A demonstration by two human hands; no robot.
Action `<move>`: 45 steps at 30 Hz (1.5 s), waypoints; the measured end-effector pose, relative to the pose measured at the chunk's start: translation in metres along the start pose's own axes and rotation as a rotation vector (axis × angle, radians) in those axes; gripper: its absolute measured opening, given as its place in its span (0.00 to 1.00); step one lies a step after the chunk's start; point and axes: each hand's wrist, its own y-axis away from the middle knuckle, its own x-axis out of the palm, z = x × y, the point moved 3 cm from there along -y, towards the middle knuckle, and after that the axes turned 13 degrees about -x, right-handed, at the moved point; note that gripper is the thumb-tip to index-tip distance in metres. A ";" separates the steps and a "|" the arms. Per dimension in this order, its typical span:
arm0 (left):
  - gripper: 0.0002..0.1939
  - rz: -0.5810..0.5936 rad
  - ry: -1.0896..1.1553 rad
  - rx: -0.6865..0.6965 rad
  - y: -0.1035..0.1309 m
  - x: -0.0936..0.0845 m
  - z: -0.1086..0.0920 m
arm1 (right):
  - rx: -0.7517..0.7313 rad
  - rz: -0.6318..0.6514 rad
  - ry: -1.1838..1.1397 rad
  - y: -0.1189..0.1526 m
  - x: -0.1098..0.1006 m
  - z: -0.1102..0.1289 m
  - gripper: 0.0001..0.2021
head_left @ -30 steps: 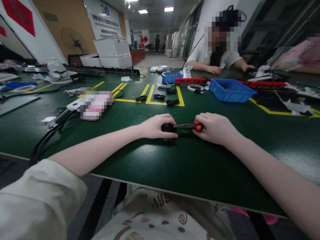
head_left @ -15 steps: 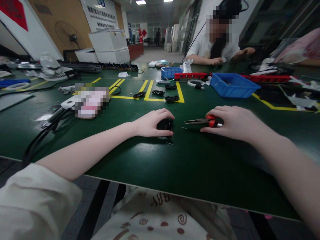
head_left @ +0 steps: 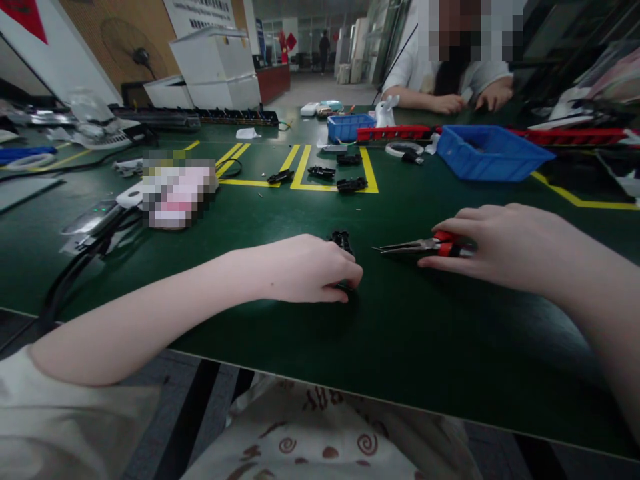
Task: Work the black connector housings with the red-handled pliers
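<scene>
My right hand (head_left: 505, 237) is wrapped round needle-nose pliers (head_left: 405, 247) with red handles, their jaws pointing left. A thin metal pin (head_left: 375, 248) shows at the jaw tips; I cannot tell whether it is gripped or lies beside them. My left hand (head_left: 320, 270) is low over the green table, thumb and fingertips brought together. What lies between those fingertips is hidden. Just beyond its knuckles is a small black plastic part (head_left: 343, 241), partly covered by the hand.
Several similar black parts (head_left: 351, 185) lie around a yellow-taped area ahead. Blue bins (head_left: 493, 155) and a red strip (head_left: 395, 133) stand farther back. At left are a blurred pink item (head_left: 183, 193) and black cables (head_left: 75, 280). A person (head_left: 445, 87) sits across the table.
My left hand has let go of the black part and come nearer to me, its fingers closing near where a loose pin lay. The pliers' tips have come to the other pin.
</scene>
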 end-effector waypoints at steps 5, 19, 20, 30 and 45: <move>0.03 0.031 -0.057 -0.046 -0.003 0.003 0.002 | -0.034 -0.049 -0.026 -0.001 0.004 -0.002 0.30; 0.03 -0.177 0.284 -0.068 -0.005 -0.025 0.030 | -0.017 -0.177 0.021 -0.011 -0.008 0.026 0.24; 0.03 -0.235 0.323 -0.074 -0.006 -0.029 0.036 | -0.023 -0.203 0.026 -0.014 -0.009 0.030 0.24; 0.05 -0.311 0.660 -0.081 -0.018 -0.016 0.054 | -0.006 -0.295 -0.045 -0.026 -0.005 0.044 0.24; 0.10 -0.317 1.106 -0.014 -0.032 0.008 0.050 | 0.075 -0.427 -0.311 -0.022 -0.008 0.050 0.20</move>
